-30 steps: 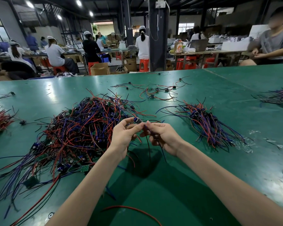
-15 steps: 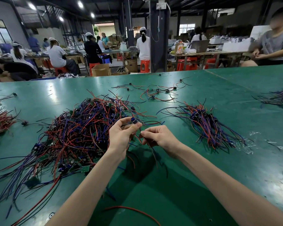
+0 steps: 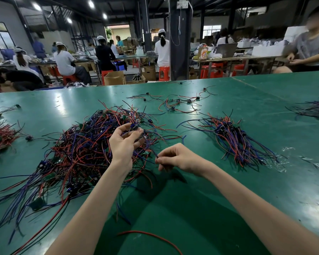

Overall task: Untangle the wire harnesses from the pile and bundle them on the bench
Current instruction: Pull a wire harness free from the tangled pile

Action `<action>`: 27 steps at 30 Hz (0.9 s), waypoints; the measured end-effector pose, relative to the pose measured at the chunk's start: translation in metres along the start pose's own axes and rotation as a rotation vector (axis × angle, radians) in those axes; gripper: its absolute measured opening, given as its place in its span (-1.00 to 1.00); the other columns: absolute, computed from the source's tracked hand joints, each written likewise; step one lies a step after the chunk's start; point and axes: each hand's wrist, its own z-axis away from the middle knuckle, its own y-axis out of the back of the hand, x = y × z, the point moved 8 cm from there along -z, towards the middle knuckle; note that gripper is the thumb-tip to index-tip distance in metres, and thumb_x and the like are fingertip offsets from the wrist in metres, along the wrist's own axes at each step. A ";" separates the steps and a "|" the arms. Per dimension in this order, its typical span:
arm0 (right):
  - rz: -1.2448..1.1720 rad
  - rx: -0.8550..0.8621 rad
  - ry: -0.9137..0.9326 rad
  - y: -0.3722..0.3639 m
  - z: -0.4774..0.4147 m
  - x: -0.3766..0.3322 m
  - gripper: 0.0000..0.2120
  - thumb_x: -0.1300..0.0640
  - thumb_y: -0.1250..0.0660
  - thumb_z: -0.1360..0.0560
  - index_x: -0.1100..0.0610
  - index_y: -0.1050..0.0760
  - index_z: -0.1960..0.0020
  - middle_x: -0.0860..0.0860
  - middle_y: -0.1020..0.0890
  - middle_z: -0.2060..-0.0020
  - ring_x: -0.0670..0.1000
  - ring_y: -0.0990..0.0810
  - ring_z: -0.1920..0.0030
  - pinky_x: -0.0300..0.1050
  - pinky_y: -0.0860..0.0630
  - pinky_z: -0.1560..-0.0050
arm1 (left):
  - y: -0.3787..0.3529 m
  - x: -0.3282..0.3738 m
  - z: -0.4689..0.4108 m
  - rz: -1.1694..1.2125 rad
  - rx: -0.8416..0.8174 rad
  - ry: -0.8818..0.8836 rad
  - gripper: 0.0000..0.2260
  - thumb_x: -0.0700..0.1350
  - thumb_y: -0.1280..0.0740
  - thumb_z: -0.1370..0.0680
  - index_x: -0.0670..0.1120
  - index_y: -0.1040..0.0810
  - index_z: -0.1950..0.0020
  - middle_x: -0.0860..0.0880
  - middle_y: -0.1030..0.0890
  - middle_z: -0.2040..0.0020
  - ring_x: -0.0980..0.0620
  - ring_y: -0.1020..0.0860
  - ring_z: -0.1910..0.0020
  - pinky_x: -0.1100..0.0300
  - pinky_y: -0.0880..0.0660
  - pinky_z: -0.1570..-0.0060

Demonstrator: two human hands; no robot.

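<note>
A big tangled pile of red, blue and black wire harnesses (image 3: 75,155) covers the left half of the green bench (image 3: 201,208). My left hand (image 3: 124,142) is raised over the pile's right edge, its fingertips pinching the dark connector end of one wire harness (image 3: 146,144). My right hand (image 3: 180,158) sits lower and to the right, thumb and forefinger closed on the same harness's wires, which stretch taut between both hands. A sorted bundle of harnesses (image 3: 234,140) lies to the right of my hands.
Loose harnesses (image 3: 177,103) lie scattered at the far middle of the bench. A red wire heap (image 3: 0,137) sits at the left edge, another pile (image 3: 315,108) at the far right. A single red wire (image 3: 151,236) lies near me. Scraps of clear plastic (image 3: 278,162) lie right of the bundle. People work beyond the bench.
My hands have drawn apart: the left rose with the connector end, the right slid down and toward me along the wires, pulling the harness out straight.
</note>
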 end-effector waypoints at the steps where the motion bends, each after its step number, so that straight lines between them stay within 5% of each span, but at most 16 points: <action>1: 0.017 -0.013 -0.017 -0.003 0.000 0.002 -0.87 0.25 -0.32 -0.53 0.32 -0.59 0.06 0.05 -0.63 0.35 -0.08 -0.48 0.40 -0.28 -0.46 0.33 | 0.004 0.001 -0.002 0.023 0.025 0.002 -0.75 -0.40 -0.41 -0.44 -0.14 -0.50 -0.02 -0.12 -0.58 0.19 0.06 -0.63 0.26 0.22 -0.60 0.28; 8: 0.088 0.001 -0.041 -0.003 0.001 0.006 -0.87 0.38 -0.25 -0.52 0.34 -0.56 -0.01 0.12 -0.62 0.28 0.04 -0.50 0.30 -0.15 -0.48 0.21 | 0.010 0.001 -0.004 0.061 0.062 -0.008 -0.72 -0.41 -0.40 -0.45 -0.21 -0.46 -0.11 -0.14 -0.56 0.16 -0.03 -0.59 0.19 0.24 -0.58 0.28; 14: 0.155 0.048 -0.052 0.001 0.004 0.002 -0.88 0.25 -0.30 -0.54 0.27 -0.58 0.10 0.04 -0.61 0.40 -0.06 -0.45 0.48 -0.17 -0.46 0.40 | 0.015 0.006 -0.007 0.096 0.079 -0.018 -0.73 -0.42 -0.39 -0.45 -0.16 -0.45 -0.06 -0.18 -0.56 0.13 -0.07 -0.58 0.18 0.21 -0.60 0.26; 18: 0.223 -0.023 0.058 -0.014 0.008 -0.014 -0.90 0.35 -0.26 -0.52 0.26 -0.55 0.03 0.16 -0.68 0.20 0.01 -0.53 0.23 -0.04 -0.49 0.12 | 0.019 0.006 -0.009 0.134 0.094 -0.009 -0.74 -0.43 -0.36 -0.46 -0.16 -0.43 -0.03 -0.21 -0.56 0.14 -0.03 -0.59 0.29 0.24 -0.59 0.28; 27: 0.090 0.009 0.291 -0.024 0.016 -0.046 -0.86 0.43 -0.28 -0.50 0.34 -0.56 -0.02 0.15 -0.65 0.23 -0.14 -0.59 0.23 -0.35 -0.48 0.10 | 0.010 -0.005 -0.006 0.012 0.031 -0.020 -0.78 -0.44 -0.35 -0.48 -0.16 -0.46 0.01 -0.15 -0.53 0.21 -0.04 -0.60 0.24 0.28 -0.58 0.27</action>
